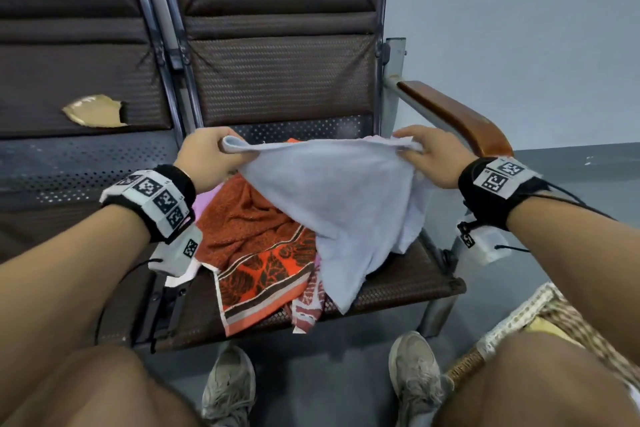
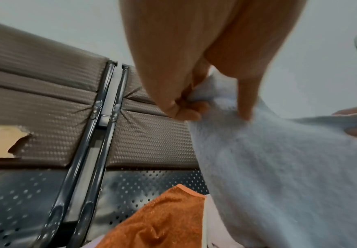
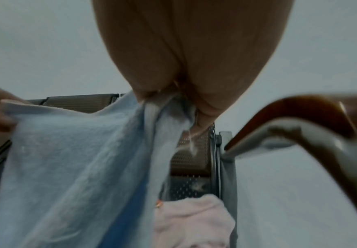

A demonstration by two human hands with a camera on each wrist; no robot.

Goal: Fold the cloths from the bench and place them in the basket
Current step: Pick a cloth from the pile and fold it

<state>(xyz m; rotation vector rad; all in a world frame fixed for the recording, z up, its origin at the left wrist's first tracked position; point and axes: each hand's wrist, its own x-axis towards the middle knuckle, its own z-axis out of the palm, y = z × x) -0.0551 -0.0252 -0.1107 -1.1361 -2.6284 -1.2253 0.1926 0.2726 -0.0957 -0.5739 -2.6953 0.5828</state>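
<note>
A pale blue cloth (image 1: 332,198) hangs stretched between my two hands above the bench seat (image 1: 408,284). My left hand (image 1: 211,158) pinches its left top corner, and my right hand (image 1: 427,154) pinches the right top corner. In the left wrist view the left hand (image 2: 186,107) has its fingers curled on the blue cloth (image 2: 279,167). The right wrist view shows the right hand (image 3: 173,94) gripping the blue cloth (image 3: 73,159). Under it on the seat lie an orange patterned cloth (image 1: 256,246) and a pale pink cloth (image 3: 190,221). A wicker basket (image 1: 519,322) stands on the floor at the lower right.
A wooden armrest (image 1: 460,118) juts out just right of my right hand. The neighbouring seat's backrest has a torn patch (image 1: 93,111). My feet in grey shoes (image 1: 228,388) stand on the grey floor before the bench. A pale wall (image 1: 519,28) is behind.
</note>
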